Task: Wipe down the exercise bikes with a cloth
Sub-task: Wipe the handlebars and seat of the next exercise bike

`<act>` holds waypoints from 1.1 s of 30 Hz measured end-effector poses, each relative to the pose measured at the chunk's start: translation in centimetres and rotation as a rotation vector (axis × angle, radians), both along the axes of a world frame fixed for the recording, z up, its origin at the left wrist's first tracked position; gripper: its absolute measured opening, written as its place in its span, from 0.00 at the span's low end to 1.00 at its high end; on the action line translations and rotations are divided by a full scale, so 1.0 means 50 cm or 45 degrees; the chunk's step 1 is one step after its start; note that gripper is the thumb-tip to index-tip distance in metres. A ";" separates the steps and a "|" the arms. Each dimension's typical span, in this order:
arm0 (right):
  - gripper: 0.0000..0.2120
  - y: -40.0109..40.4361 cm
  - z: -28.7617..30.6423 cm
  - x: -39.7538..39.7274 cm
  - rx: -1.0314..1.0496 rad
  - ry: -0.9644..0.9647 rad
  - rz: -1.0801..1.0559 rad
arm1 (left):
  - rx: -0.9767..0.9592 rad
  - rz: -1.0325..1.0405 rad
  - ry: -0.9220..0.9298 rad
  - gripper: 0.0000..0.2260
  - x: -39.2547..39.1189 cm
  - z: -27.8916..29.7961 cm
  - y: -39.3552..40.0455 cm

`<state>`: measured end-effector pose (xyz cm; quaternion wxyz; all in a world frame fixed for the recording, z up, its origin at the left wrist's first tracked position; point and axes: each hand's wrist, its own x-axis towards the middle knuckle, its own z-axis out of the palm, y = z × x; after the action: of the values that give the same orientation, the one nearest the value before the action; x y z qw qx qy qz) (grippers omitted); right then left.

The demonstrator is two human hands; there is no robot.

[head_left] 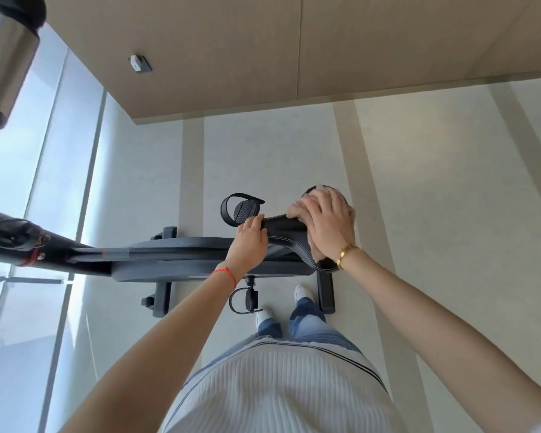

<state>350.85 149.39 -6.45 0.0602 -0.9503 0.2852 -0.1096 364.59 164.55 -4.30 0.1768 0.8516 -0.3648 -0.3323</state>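
I look straight down on a dark grey exercise bike (pixel 175 256). Its black saddle (pixel 286 232) lies under both my hands. My left hand (pixel 249 242) grips the saddle's narrow nose, fingers curled over its edge. My right hand (pixel 327 225) lies flat on a pinkish cloth (pixel 316 253), pressing it onto the wide rear of the saddle. Most of the cloth is hidden beneath the palm; only its edges show.
A pedal with a strap (pixel 241 207) sticks out on the far side, another pedal (pixel 247 300) on the near side by my feet (pixel 264 317). The handlebar post (pixel 19 242) reaches left. A window wall (pixel 28 182) runs along the left, a wooden wall (pixel 263 51) ahead.
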 end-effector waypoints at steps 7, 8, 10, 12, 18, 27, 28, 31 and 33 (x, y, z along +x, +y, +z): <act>0.22 -0.045 0.053 0.220 0.491 0.965 0.372 | -0.091 0.404 0.174 0.22 -0.008 -0.007 -0.012; 0.23 -0.039 0.053 0.242 0.583 1.059 0.399 | -0.100 0.478 0.202 0.21 -0.008 -0.008 -0.014; 0.24 -0.026 0.041 0.261 0.725 1.108 0.445 | -0.113 0.534 0.217 0.20 -0.007 -0.009 -0.016; 0.24 -0.028 0.033 0.253 0.752 1.032 0.464 | -0.133 0.511 0.186 0.19 -0.009 -0.010 -0.017; 0.22 -0.148 0.018 0.115 0.137 0.441 0.883 | -0.132 0.462 0.131 0.17 -0.013 -0.019 -0.018; 0.22 -0.047 0.004 0.252 0.653 0.967 0.483 | -0.137 0.508 0.089 0.17 -0.014 -0.019 -0.022; 0.22 -0.042 0.001 0.259 0.700 0.991 0.472 | -0.133 0.511 0.086 0.17 -0.014 -0.018 -0.024; 0.22 -0.068 0.001 0.231 0.569 0.867 0.629 | -0.128 0.516 0.088 0.16 -0.013 -0.016 -0.025; 0.27 -0.105 0.002 0.191 0.340 0.732 0.734 | -0.123 0.516 0.083 0.16 -0.011 -0.015 -0.024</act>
<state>360.42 144.13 -6.37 0.1289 -0.9669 0.0247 0.2190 364.04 163.35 -5.06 0.2925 0.8869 -0.1957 -0.2993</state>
